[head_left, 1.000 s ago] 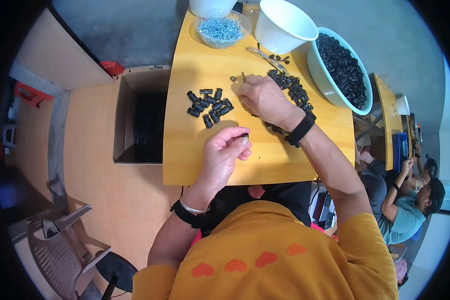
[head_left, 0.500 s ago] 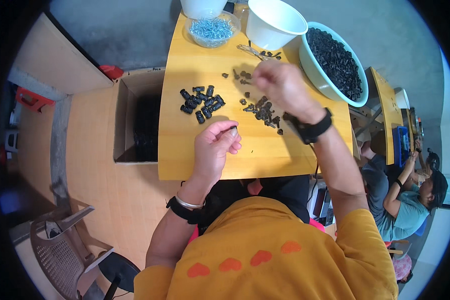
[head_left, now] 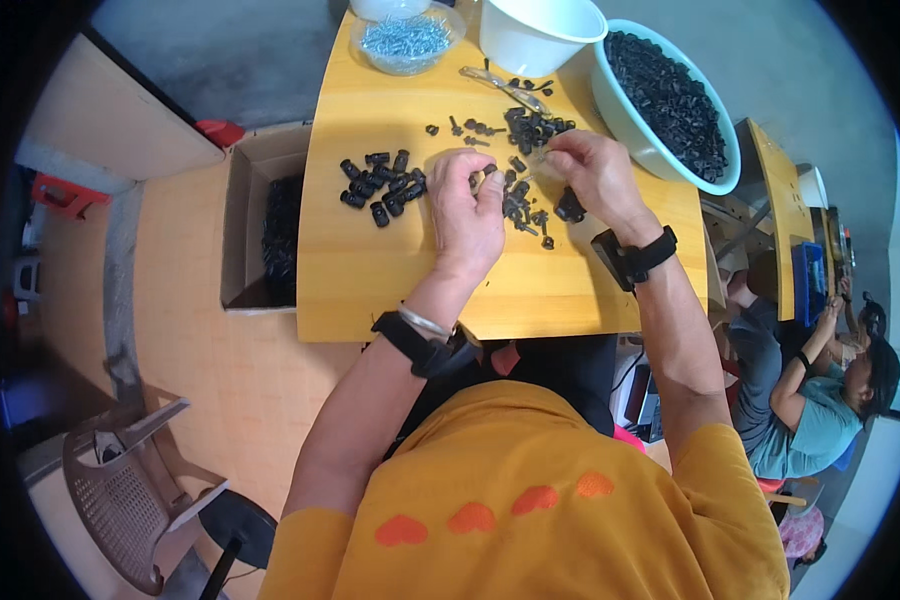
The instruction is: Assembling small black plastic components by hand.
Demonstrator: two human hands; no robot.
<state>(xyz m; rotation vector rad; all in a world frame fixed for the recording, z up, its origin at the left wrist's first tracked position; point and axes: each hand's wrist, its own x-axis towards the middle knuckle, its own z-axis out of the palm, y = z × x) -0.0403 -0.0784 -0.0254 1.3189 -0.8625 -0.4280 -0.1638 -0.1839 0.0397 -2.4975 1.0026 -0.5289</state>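
Note:
My left hand (head_left: 467,212) is over the middle of the table, thumb and forefinger closed on a small black plastic piece (head_left: 490,171). To its right, my right hand (head_left: 602,182) has its fingertips pinched together; what they hold is too small to make out. Between and below the hands lies a loose pile of small black stemmed parts (head_left: 522,208). Just beyond them sits a cluster of short black barrel-shaped pieces (head_left: 537,127). Left of my left hand is a group of black barrel-shaped cord locks (head_left: 378,187).
At the back stand a clear bowl of small silvery springs (head_left: 406,40), a white bowl (head_left: 538,38) and a pale green basin (head_left: 610,100) full of black parts. A metal tool (head_left: 506,91) lies before them. Left of the table is an open cardboard box (head_left: 244,230); people sit at right.
My left hand has moved away from the table's front edge and rightward. My right hand has shifted right, uncovering the barrel-shaped cluster. The whole view has shifted slightly.

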